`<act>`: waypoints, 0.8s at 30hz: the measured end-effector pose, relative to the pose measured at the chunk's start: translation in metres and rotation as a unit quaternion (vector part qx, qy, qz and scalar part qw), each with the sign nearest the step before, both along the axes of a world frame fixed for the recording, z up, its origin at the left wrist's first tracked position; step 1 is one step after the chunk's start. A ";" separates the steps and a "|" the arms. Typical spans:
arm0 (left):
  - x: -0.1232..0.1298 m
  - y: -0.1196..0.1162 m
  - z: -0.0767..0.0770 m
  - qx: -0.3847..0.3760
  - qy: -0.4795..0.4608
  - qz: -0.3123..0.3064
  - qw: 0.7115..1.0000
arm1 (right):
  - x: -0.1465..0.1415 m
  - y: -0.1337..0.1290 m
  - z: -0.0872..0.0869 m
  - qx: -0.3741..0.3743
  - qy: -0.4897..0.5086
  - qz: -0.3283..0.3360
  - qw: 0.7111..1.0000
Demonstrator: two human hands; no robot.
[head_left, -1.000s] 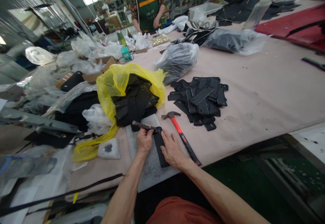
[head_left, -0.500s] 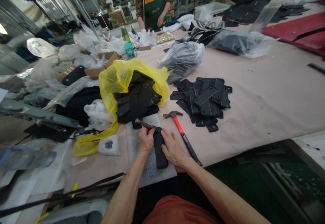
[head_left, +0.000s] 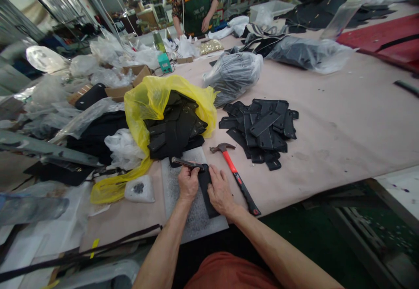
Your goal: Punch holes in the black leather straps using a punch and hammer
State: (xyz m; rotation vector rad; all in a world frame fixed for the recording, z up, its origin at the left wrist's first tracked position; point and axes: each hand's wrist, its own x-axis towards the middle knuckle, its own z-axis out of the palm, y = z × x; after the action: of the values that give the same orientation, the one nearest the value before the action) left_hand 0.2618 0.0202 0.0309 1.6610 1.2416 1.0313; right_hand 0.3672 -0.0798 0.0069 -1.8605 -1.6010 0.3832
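My left hand (head_left: 189, 185) is closed on a slim metal tool (head_left: 183, 162), held nearly level with one end over the top of a flat black strip (head_left: 204, 188). I cannot make out the tool's exact kind. My right hand (head_left: 221, 191) lies along the strip's right side, its fingers holding the upper end near the tool's tip. Beneath the strip is a grey speckled board (head_left: 193, 225). A claw hammer (head_left: 236, 173) with a red and black handle rests on the table just right of my right hand.
A heap of black pieces (head_left: 266, 125) lies beyond the hammer. More fill an open yellow plastic bag (head_left: 139, 105) behind the board. A small bag with dark bits (head_left: 140, 188) sits left. Clear bags and boxes crowd the left side. A person (head_left: 196, 5) stands across the table.
The black strip's lower end has shifted right, partly under my right hand, and looks flatter than before. Both hands stay nearly in place, and the hammer has not moved.
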 end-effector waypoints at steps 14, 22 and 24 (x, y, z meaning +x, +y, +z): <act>0.001 0.006 -0.008 0.029 0.029 -0.047 0.998 | -0.001 0.002 0.008 -0.017 -0.004 -0.013 1.000; 0.000 0.009 -0.005 0.100 0.101 -0.088 0.986 | 0.000 0.002 0.008 -0.014 0.004 -0.015 1.000; -0.001 0.010 -0.004 0.106 0.108 -0.104 0.983 | 0.000 0.002 0.009 -0.014 0.006 -0.016 1.000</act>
State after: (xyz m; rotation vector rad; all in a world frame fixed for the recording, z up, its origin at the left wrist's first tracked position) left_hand 0.2612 0.0304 0.0265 2.0656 1.0930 0.8962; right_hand 0.3674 -0.0779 0.0159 -1.8999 -1.5629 0.4031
